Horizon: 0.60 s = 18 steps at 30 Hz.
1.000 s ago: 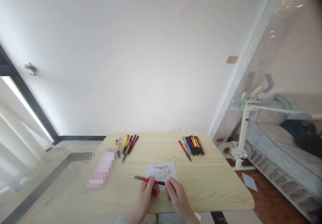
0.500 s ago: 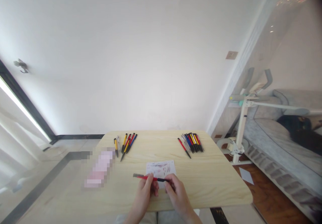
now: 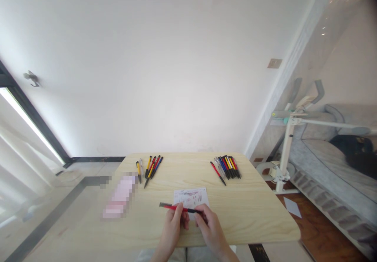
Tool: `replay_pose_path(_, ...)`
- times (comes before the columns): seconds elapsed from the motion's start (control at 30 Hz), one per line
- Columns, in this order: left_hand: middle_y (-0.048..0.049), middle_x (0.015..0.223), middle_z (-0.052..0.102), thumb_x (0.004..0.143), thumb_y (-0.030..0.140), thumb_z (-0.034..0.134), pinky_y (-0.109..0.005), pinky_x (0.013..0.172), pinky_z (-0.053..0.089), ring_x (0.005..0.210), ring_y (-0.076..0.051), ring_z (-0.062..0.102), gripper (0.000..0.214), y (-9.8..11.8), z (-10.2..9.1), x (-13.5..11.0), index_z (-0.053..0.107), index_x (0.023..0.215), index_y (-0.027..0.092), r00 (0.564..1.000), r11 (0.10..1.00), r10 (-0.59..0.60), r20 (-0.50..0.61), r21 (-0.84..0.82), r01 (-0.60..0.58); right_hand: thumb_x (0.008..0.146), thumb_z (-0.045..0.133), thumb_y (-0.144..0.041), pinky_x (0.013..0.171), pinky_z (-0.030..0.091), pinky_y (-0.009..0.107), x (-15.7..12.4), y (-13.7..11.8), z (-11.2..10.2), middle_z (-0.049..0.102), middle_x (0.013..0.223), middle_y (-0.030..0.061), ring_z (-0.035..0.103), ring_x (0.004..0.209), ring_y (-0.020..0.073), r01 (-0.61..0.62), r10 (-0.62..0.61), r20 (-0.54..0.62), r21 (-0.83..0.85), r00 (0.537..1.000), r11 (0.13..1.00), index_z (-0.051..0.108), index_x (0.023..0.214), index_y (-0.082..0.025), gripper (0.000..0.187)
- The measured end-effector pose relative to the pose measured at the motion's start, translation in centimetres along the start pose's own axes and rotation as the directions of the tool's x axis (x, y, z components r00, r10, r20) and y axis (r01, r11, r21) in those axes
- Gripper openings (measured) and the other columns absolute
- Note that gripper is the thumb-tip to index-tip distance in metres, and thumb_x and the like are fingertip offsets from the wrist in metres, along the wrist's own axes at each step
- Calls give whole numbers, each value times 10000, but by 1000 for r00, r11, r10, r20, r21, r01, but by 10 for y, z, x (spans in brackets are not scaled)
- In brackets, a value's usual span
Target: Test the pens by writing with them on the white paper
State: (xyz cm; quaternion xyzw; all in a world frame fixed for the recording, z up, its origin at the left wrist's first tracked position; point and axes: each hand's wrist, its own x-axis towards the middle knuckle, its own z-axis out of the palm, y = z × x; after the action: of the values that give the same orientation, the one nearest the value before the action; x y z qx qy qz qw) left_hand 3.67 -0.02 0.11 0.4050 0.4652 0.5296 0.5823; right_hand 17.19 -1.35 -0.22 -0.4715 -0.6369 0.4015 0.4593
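A red pen (image 3: 169,206) with a black grip lies level between my two hands, above the near part of the table (image 3: 244,215). My left hand (image 3: 176,219) pinches its red barrel. The fingertips of my right hand (image 3: 207,219) close on the black end. Under the pen and partly covered by my hands is a white paper (image 3: 191,194) with scribbled marks. One red pen (image 3: 218,173) lies apart, left of a row of several pens (image 3: 228,167) in mixed colours at the far right. Several more pens (image 3: 151,170) rest at the far left.
A blurred-out pink item (image 3: 120,199) lies at the table's left side. Behind the table rises a white wall (image 3: 188,77). To the right stand a white exercise machine (image 3: 285,148) and a grey sofa (image 3: 321,148); a paper sheet (image 3: 292,207) lies on the floor.
The whole view has shifted slightly, so everything sits a little further right. Both hands keep the same hold on the red pen.
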Motion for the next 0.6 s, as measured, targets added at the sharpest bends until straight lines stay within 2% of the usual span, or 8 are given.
replay_pose_path(0.17,-4,440,515,763,451,459,-236,435,351,396,-111,458,405,-2,-2,-1,478,480,162,999,999,-1,42,-50,3,848,393,-406,489,329,208,1,-1,0,461,496,-34,440,479,108,-29,30,23,-53,999,998,535,679,-171,322)
replay_pose_path(0.37,3,447,507,752,445,481,-234,420,347,396,-111,457,382,-5,-3,-1,485,498,159,1000,996,6,31,-88,-4,814,466,-358,463,316,207,0,1,0,475,578,-22,423,500,111,28,-29,-37,-31,999,999,562,884,-170,222)
replay_pose_path(0.6,2,423,504,749,477,464,-230,415,329,378,-105,445,415,0,-2,-2,456,474,165,1000,999,-11,16,-52,11,833,436,-351,470,326,212,-1,-2,-3,488,569,-16,440,507,116,25,-25,10,-34,1000,999,567,806,-178,218)
